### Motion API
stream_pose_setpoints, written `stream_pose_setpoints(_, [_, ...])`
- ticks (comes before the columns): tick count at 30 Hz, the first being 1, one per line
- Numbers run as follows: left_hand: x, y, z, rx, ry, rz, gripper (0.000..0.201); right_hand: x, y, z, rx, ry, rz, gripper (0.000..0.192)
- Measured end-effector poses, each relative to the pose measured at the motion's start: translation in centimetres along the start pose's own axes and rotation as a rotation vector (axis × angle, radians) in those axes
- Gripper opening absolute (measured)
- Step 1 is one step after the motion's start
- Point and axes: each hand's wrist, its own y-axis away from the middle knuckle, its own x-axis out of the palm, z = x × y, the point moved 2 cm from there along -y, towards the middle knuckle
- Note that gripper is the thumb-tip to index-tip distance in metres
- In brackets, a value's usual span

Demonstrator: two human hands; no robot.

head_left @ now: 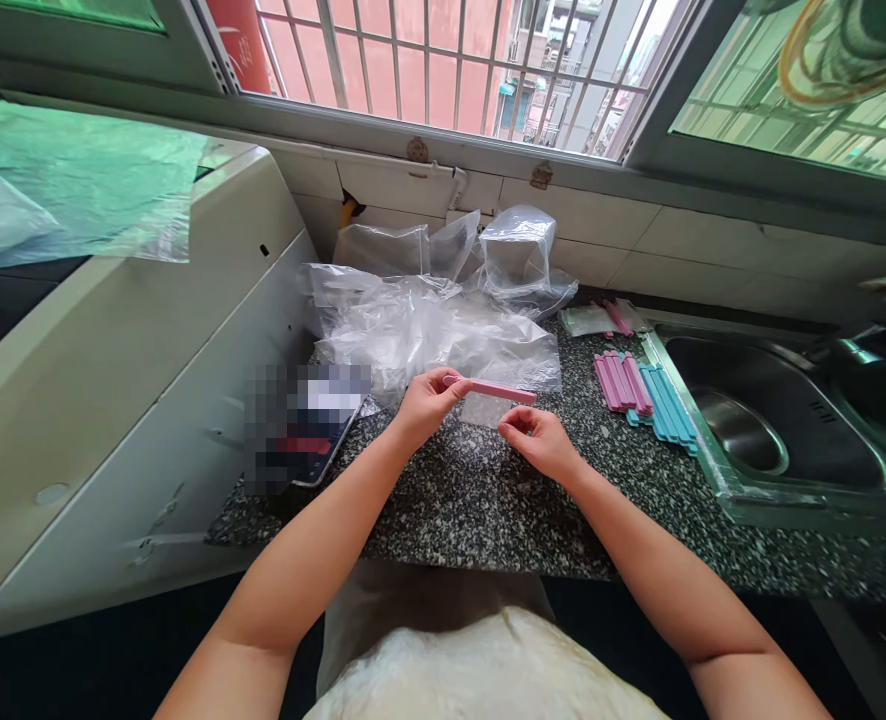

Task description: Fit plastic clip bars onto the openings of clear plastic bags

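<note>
While left hand (424, 400) pinches one end of pink clip (492, 389), right hand (537, 435) grips its other end and small clear bag (484, 410) between both hands, above counter (488, 500); more clips (642, 390) right of right hand.

No words, numbers or signs can be read anywhere here. The phone (304, 425) on the surface (480, 500) is blurred into little squares, so nothing on its screen can be made out. The pink clips (621, 381), the blue clips (666, 403) and the clear bags (428, 325) show no print. The red wall outside the window (413, 60) has no sign on it.
</note>
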Motion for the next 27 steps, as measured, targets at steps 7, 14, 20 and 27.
stream_pose_setpoints(7, [0.0,0.0,0.0,0.003,-0.045,0.020,0.035,-1.6,0.0,0.2,-0.121,0.174,-0.275,0.032])
stream_pose_setpoints(14, [0.2,0.1,0.4,-0.018,-0.123,0.072,0.038,-2.1,0.4,1.0,-0.445,0.570,-0.333,0.013])
stream_pose_setpoints(20, [0.5,0.3,0.8,-0.023,-0.128,0.069,0.042,-2.6,0.8,1.7,-0.490,0.811,-0.299,0.017])
stream_pose_setpoints(27, [1.4,0.3,0.9,-0.050,-0.128,0.100,0.042,-3.5,1.7,2.0,-0.553,0.962,-0.305,0.023])
